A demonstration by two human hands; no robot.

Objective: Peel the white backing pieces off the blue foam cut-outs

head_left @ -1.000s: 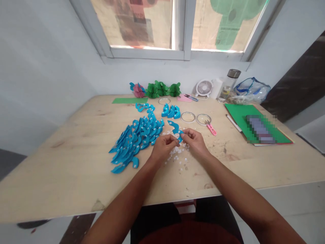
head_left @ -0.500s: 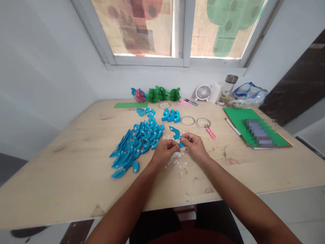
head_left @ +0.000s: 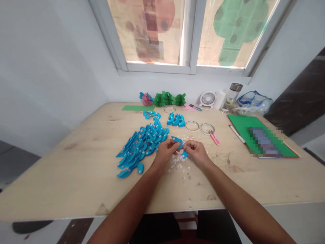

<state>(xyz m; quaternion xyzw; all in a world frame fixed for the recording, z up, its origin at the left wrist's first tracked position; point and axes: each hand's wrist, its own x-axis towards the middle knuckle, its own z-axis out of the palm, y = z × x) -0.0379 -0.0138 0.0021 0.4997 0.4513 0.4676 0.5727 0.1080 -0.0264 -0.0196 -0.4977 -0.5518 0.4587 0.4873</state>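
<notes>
A curved blue paper piece (head_left: 178, 141) with small white patches is pinched between the thumb and fingers of my left hand (head_left: 166, 151). Its lower end (head_left: 184, 155) shows below, between the two hands. My right hand (head_left: 197, 151) is closed in a pinch at the piece's right edge; whatever lies between those fingertips is too small to make out. Small white scraps (head_left: 179, 165) are scattered on the table under and around both hands. Left of my left hand spreads a big pile of similar blue paper pieces (head_left: 142, 142), many bearing white patches.
Beyond my hands lie stacked blue pieces (head_left: 175, 119), tape rolls (head_left: 192, 126) and pink-handled snips (head_left: 214, 137). Green paper ornaments (head_left: 168, 98), a white fan (head_left: 208, 99) and a glass bottle (head_left: 231, 97) stand by the wall. Green sheets (head_left: 243, 123) lie at right.
The blue piece has turned and sits closer against my left fingers. My right fingertips have shifted to its edge. The whole view has moved slightly, so the table appears lower and farther right.
</notes>
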